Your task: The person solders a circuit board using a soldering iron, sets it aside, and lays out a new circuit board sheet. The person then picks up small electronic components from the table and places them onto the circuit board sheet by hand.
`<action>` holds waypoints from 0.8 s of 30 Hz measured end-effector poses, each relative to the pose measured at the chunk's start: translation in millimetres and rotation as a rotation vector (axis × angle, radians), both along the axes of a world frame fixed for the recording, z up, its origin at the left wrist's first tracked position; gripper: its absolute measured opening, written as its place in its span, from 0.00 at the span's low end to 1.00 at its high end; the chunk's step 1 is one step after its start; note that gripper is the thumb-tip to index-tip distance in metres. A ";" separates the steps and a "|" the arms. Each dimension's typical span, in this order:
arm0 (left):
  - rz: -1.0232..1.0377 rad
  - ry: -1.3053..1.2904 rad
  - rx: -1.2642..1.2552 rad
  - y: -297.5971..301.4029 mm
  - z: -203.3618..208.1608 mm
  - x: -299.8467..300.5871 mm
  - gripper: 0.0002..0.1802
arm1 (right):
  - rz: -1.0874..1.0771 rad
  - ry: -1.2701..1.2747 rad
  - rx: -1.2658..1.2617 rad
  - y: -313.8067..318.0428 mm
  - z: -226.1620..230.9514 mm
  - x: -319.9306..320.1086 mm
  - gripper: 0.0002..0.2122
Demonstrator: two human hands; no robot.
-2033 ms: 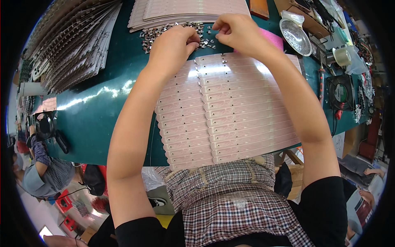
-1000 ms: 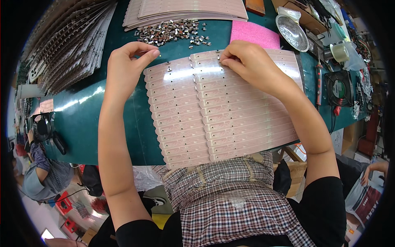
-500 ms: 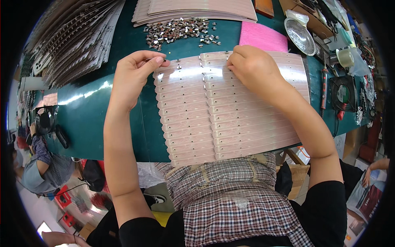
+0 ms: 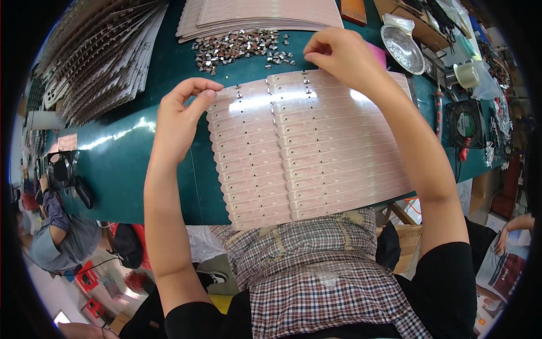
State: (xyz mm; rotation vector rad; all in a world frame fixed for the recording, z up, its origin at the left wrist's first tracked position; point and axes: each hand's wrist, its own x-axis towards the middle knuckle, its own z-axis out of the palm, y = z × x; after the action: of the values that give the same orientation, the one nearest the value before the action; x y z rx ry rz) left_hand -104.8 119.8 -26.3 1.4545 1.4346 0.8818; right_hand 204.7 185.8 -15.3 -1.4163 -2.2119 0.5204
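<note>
A pale pink panel of long strips (image 4: 305, 152) lies on the green table (image 4: 130, 158) in front of me. My left hand (image 4: 180, 116) rests at the panel's top left corner, thumb and fingers pinched together at its edge. My right hand (image 4: 339, 53) hovers over the panel's top edge near the middle, fingers pinched; whether a small part is between them I cannot tell. A few small metal parts sit on the top strips (image 4: 305, 82). A heap of small metal parts (image 4: 237, 48) lies just beyond the panel.
Stacks of similar strip panels lie at the far left (image 4: 96, 62) and far centre (image 4: 259, 14). A metal dish (image 4: 402, 48), a tape roll (image 4: 466, 73) and a small fan (image 4: 466, 124) stand at the right. Another person (image 4: 56, 237) sits at lower left.
My right hand moved up from the panel's top strips toward the heap side. My left hand stayed at the panel's top left corner. The panel shifted slightly nearer.
</note>
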 end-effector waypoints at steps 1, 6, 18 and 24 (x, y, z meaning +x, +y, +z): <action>-0.004 -0.001 0.000 -0.5 0.7 1.8 0.10 | -0.004 -0.001 0.000 8.0 -4.1 -2.5 0.06; -0.006 0.017 0.133 -8.2 -1.5 5.0 0.11 | 0.065 -0.112 -0.259 31.3 -8.0 -18.4 0.08; -0.061 0.281 0.201 -18.0 -1.7 20.2 0.06 | -0.088 0.198 -0.096 11.8 3.1 -5.3 0.11; -0.070 0.353 0.182 -16.9 -0.1 27.7 0.07 | -0.068 0.354 -0.166 -25.9 13.6 1.7 0.08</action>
State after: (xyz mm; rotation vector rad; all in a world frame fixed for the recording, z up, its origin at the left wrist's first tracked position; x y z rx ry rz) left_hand -77.0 102.9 -26.4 1.8578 1.5770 0.7519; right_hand 206.4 159.9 -1.7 -1.3538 -1.8686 0.8746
